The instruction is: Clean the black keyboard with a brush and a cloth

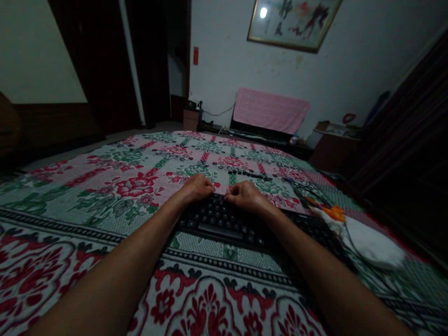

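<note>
A black computer keyboard (227,224) lies on a bed covered with a red, green and white flowered sheet (115,186). My left hand (198,186) rests at the keyboard's far edge, fingers curled under in a pinch. Just right of it, my right hand (245,195) is curled the same way on the top rows of keys. What the fingertips grip is too small and dark to make out. A short row of small dark pieces (249,175), like loose keycaps, lies on the sheet beyond the hands.
A white cloth (371,242) with an orange bit (335,213) and a dark cable (308,191) lie right of the keyboard. Beyond the bed stand a pink-draped unit (270,111), a framed picture (294,21) and dark wardrobes (413,140).
</note>
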Tool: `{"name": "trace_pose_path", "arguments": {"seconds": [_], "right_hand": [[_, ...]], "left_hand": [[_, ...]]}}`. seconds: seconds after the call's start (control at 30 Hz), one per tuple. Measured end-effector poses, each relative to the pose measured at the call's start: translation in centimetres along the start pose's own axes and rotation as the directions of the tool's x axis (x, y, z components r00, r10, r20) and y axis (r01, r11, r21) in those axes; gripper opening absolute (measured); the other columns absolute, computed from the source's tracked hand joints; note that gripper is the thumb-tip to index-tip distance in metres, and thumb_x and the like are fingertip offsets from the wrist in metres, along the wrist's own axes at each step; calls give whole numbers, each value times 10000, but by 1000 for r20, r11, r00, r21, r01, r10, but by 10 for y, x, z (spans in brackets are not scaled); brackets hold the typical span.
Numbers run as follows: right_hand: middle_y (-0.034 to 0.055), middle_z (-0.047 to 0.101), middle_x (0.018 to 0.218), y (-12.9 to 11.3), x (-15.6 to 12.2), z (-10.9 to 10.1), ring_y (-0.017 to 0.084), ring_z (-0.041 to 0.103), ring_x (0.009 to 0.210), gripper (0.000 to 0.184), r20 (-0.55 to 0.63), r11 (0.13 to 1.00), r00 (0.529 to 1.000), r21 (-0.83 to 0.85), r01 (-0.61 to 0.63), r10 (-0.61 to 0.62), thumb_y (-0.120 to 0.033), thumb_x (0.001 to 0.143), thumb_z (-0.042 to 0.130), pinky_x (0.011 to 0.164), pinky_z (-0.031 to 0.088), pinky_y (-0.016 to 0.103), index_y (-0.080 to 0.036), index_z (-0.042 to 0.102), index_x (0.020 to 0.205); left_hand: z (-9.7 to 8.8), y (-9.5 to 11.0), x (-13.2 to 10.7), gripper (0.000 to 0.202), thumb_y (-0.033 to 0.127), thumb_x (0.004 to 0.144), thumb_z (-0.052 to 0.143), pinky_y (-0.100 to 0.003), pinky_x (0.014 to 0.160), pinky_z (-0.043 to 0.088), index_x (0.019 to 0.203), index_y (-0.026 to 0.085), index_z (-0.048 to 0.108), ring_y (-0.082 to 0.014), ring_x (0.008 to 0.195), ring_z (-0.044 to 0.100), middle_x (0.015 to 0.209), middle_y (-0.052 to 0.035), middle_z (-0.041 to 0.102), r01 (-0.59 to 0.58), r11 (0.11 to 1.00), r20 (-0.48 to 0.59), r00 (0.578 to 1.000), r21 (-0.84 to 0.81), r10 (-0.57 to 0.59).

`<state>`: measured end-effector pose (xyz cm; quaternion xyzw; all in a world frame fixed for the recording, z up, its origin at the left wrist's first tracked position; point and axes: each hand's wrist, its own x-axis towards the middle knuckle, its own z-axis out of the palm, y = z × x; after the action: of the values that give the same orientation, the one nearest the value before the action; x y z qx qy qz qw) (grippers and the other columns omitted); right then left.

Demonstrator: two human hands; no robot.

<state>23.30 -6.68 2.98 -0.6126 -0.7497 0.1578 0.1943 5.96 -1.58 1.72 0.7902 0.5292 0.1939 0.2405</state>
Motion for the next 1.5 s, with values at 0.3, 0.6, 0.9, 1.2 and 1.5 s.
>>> {"name": "trace_pose_path", "arguments": {"seconds": [0.3, 0.6, 0.9, 1.2, 1.5], "right_hand": [[-5, 584, 563, 6, 3, 4, 88, 488, 536, 138, 23, 997, 997, -21, 71, -71, -192, 707, 548, 498, 297, 194, -136, 654, 639], [-2, 624, 620, 8, 3, -1, 94, 512, 582, 163, 62, 992, 991, -39, 120, -118, -220, 743, 546, 516, 291, 194, -134, 679, 706], [32, 675, 685, -3, 0, -2, 128, 576, 650, 161, 39, 972, 991, -194, 136, -131, -199, 729, 551, 584, 350, 211, -161, 708, 740], [35, 699, 716, -5, 7, -3, 134, 602, 675, 167, 76, 979, 996, -194, 63, -49, -203, 715, 592, 586, 376, 194, -152, 732, 791], [37, 683, 675, -7, 2, 3, 127, 580, 626, 161, -14, 979, 1000, -204, 12, -16, -203, 706, 564, 547, 344, 203, -164, 720, 717]], "left_hand": [[0, -1, 2, 242, 326, 683, 514, -226, 497, 285, 596, 161, 668, -112, 518, 447, 474, 20, 500, -14, 1000, 42, 999, 22, 13], [2, -5, 3, 248, 346, 672, 504, -231, 482, 268, 600, 156, 646, -106, 493, 420, 464, 30, 463, 1, 1000, 63, 998, -15, 0], [4, -8, 5, 242, 339, 660, 507, -232, 483, 260, 584, 149, 637, -103, 496, 417, 453, 35, 430, -13, 999, 52, 999, -39, 15], [4, -8, 6, 258, 347, 653, 527, -229, 508, 285, 670, 153, 696, -117, 542, 473, 507, 24, 532, -17, 1000, 35, 999, -5, 17], [2, -6, 5, 280, 360, 674, 506, -237, 514, 290, 687, 159, 700, -122, 550, 485, 531, 15, 543, -21, 999, 38, 999, 46, 19]]}}
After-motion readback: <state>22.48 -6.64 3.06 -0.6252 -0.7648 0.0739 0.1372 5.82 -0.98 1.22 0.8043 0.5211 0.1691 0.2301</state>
